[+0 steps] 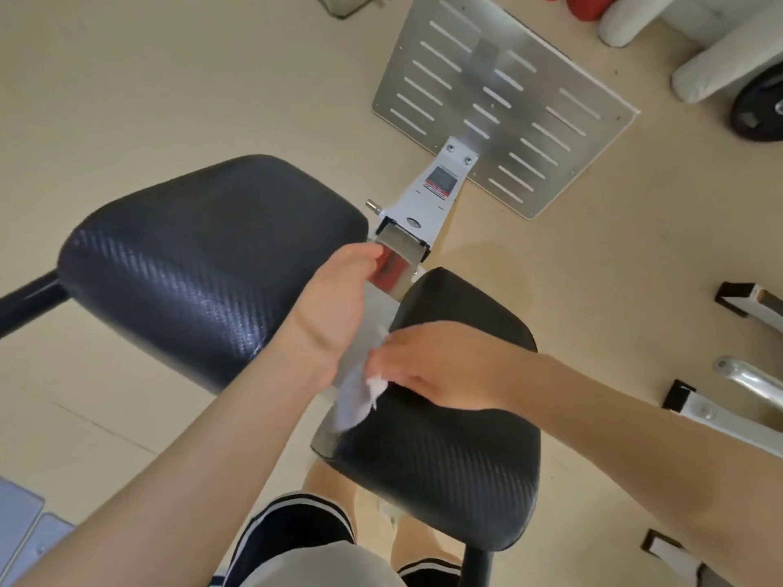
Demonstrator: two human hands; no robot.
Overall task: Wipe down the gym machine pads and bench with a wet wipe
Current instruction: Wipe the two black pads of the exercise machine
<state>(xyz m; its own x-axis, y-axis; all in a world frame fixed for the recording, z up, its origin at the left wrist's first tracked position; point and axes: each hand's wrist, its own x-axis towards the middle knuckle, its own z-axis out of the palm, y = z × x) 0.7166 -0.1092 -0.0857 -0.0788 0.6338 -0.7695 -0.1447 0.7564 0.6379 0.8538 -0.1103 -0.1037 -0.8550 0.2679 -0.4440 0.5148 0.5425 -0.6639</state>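
Two black textured pads flank a silver metal post [396, 264]: the left pad [203, 264] and the right pad [445, 451]. My left hand [334, 298] reaches between them, and its fingers curl round the side of the post. My right hand [428, 362] holds a crumpled white wet wipe [360, 396] against the inner left edge of the right pad. The wipe hangs down over that edge and looks blurred by motion.
A slotted metal footplate [500, 99] lies on the beige floor beyond the post. White padded rollers [712, 57] and a black weight plate [758, 108] sit at the top right. Machine frame parts [741, 383] stand at the right. My legs in shorts [296, 540] are below.
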